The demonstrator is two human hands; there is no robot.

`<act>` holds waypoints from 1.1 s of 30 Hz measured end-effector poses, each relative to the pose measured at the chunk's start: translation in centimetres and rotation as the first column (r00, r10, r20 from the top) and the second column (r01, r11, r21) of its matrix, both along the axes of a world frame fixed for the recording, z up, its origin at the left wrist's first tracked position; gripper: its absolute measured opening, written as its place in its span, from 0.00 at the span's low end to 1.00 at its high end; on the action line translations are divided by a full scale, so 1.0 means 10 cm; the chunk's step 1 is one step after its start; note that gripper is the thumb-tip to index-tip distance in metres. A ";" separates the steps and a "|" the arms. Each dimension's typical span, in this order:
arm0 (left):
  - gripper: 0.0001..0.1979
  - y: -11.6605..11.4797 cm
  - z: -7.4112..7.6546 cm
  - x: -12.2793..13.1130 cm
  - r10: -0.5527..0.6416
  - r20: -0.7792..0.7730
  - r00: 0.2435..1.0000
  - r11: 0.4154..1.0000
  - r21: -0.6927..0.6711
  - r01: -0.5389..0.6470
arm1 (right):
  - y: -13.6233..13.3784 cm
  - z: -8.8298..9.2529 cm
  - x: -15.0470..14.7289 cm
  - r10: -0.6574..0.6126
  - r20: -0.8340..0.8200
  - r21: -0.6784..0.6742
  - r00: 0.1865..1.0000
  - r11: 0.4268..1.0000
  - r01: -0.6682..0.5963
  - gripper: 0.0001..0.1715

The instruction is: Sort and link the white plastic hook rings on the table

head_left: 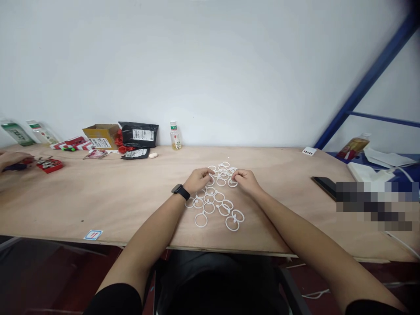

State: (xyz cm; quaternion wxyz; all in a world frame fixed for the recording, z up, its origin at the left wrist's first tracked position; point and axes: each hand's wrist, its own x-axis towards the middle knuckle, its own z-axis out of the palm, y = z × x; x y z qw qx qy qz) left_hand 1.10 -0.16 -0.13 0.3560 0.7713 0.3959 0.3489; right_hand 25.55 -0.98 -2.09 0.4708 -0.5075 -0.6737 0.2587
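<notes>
Several white plastic rings [201, 220], each with a small tab like a curtain ring, lie spread on the wooden table in front of me. Some overlap in a loose pile at the far side. At the left of that pile my left hand [198, 180], with a black watch on its wrist, pinches a white ring [211, 180]. Across from it my right hand [246, 179] has its thumb and fingers closed at the edge of another white ring [232, 183]. Fingertips partly cover the tabs there.
Along the wall stand a bottle [175, 136], a black parcel bag [140, 135] and an open cardboard box [101, 136]. Another person's hand [15, 159] is by a red tray [50, 165] at far left. A phone [324, 187] lies on the right.
</notes>
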 end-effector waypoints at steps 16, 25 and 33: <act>0.13 -0.05 -0.07 0.10 0.002 0.023 1.000 0.999 0.035 -0.003 | -0.07 -0.01 -0.01 0.034 0.493 0.256 0.870 0.949 -0.182 0.19; 0.14 -0.02 -0.04 0.07 0.135 -0.031 0.990 0.989 0.059 -0.133 | -0.20 0.09 -0.12 0.141 0.434 0.246 0.890 0.931 -0.268 0.13; 0.15 0.02 -0.04 0.05 0.198 -0.071 0.978 0.975 0.116 -0.189 | -0.29 0.09 -0.21 0.258 0.553 0.127 0.793 0.914 -0.386 0.13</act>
